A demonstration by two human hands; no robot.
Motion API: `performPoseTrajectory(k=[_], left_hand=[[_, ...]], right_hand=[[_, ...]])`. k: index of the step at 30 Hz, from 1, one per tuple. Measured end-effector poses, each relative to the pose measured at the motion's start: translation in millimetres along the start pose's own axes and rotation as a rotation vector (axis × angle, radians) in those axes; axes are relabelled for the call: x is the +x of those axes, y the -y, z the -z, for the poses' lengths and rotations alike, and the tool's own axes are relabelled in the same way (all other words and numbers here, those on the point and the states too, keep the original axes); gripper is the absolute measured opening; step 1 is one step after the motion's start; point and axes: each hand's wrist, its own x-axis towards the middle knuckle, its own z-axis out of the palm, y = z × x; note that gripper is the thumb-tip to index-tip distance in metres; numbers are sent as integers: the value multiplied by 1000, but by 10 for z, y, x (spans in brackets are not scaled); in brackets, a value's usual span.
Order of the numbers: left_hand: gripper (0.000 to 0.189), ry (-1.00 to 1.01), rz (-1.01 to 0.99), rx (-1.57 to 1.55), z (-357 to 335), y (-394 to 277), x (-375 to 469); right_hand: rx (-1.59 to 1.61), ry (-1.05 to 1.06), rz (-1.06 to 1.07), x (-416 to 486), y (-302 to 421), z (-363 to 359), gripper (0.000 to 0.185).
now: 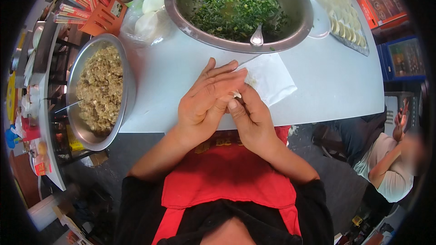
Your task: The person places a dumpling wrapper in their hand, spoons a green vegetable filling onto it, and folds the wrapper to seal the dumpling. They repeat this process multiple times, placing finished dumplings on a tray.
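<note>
My left hand (204,98) and my right hand (253,114) meet above the table's front edge. Between them is a small pale piece of dough (236,94), mostly hidden by the fingers. The right thumb and forefinger pinch it, while the left hand cups it with its fingers stretched out. Under and behind the right fingers lies a white paper sheet (272,78). Beyond the hands stands a wide steel bowl (207,42) of chopped green leaves (235,10); a metal spoon handle (257,36) leans on its near rim.
At left, a steel bowl (129,98) of minced filling (100,92) overhangs the table edge. Behind it are bagged dough balls (150,20) and an orange chopstick holder (105,17). A tray of dumplings (344,34) lies far right. A person (385,163) sits at right.
</note>
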Motion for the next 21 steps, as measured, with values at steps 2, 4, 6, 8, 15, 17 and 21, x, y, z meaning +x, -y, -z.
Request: performPoseTrajectory(k=[2,4,6,8,15,17,21], left_hand=[[22,49,12,29,17,-57,39],[20,144,-75,104,85,-36,95],[20,203,-111,144,126,-53,119],[21,245,-145,180,155,-45,135],[36,-20,77,-36,-44,-184,46],[42,-21,17,7,-57,-103,-23],[47,109,-183,212,78,145,-67]], right_hand=[[-78,-12,110,-5,-82,27,30],[-148,-13,176,-12,-98,50,29],[-215,-8,196,-17,-70,66,28],[-185,21,160,-34,-66,60,26],[383,-43,-117,27,-10,15,31],[413,-34,-69,6,-48,6,35],[343,16,-16,-29,-37,-10,39]])
